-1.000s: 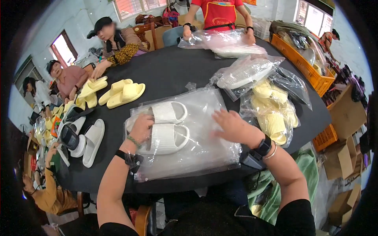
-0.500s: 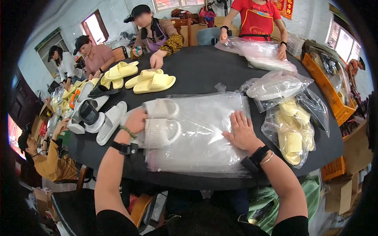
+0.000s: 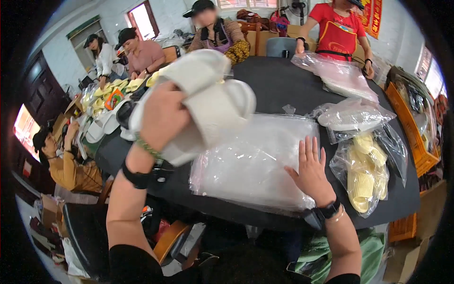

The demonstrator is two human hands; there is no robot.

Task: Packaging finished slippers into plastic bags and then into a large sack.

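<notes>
My left hand (image 3: 163, 116) is raised close to the camera and grips a pair of white slippers (image 3: 208, 102) pressed together. My right hand (image 3: 309, 170) lies flat, fingers spread, on a stack of clear plastic bags (image 3: 255, 161) on the black table (image 3: 279, 85). The lifted slippers hide part of the table behind them.
Bagged yellow slippers (image 3: 364, 180) and a bagged white pair (image 3: 352, 118) lie to the right. Loose white and yellow slippers (image 3: 106, 120) are piled at the left. Several people sit or stand around the far side. An orange crate (image 3: 409, 118) stands at the right.
My left hand has lifted the white slippers off the bag stack and up toward the camera. My right hand stays flat on the bags.
</notes>
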